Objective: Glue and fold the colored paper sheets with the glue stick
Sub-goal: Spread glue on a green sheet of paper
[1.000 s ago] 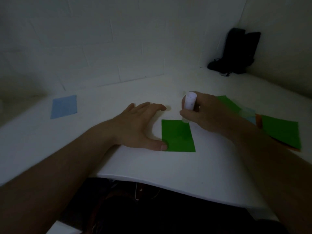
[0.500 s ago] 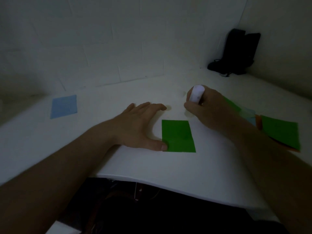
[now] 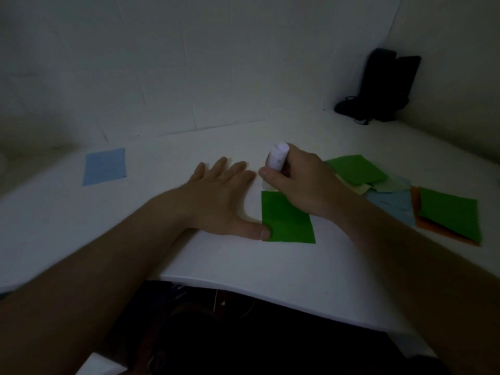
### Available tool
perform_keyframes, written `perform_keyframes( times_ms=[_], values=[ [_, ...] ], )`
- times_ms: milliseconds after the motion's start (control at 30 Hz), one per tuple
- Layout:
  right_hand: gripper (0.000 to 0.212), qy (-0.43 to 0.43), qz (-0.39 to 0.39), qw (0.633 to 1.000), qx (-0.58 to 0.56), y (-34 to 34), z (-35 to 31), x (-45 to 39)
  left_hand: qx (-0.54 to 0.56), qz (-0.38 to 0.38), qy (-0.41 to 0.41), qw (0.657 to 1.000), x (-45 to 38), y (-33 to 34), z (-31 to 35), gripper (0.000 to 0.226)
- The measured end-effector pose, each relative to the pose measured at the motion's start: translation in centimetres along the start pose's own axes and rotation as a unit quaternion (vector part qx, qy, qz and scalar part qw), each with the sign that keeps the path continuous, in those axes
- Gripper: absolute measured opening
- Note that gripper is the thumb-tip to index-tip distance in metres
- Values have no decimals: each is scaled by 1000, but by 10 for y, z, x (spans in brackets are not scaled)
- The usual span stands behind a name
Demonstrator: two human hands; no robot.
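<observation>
Our right hand (image 3: 303, 185) gripped one glue stick (image 3: 278, 157), its tip at the far edge of the green sheet (image 3: 289, 226) on the white table (image 3: 243, 269). Our left hand (image 3: 219, 201) lay spread flat, thumb pinning that sheet. We counted one blue sheet (image 3: 105, 166) apart and a mixed pile (image 3: 400, 196), its layers overlapping beyond counting.

White table (image 3: 243, 266) — black bag (image 3: 384, 90).
</observation>
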State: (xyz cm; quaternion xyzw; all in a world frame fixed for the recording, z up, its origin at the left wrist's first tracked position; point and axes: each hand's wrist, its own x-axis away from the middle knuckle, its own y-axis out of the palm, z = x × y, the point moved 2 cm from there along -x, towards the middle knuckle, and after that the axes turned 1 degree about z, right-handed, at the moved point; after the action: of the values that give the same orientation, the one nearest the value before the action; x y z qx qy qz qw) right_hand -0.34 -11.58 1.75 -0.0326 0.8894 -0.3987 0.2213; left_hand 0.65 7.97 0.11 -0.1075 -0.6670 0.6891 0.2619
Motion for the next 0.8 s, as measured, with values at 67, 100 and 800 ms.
perform_keyframes(
  times_ms=[67, 100, 800],
  values=[
    [27, 11, -22, 1000, 4, 3, -2, -1, 3, -2, 5, 1000, 1, -1, 0, 135],
    [31, 10, -32, 999, 17, 5, -2, 0, 3, -3, 8, 1000, 1, -1, 0, 134],
    [12, -45, -105, 993, -26, -12, -18, 36, 23, 31, 29, 999, 2, 2, 0, 131]
  ],
)
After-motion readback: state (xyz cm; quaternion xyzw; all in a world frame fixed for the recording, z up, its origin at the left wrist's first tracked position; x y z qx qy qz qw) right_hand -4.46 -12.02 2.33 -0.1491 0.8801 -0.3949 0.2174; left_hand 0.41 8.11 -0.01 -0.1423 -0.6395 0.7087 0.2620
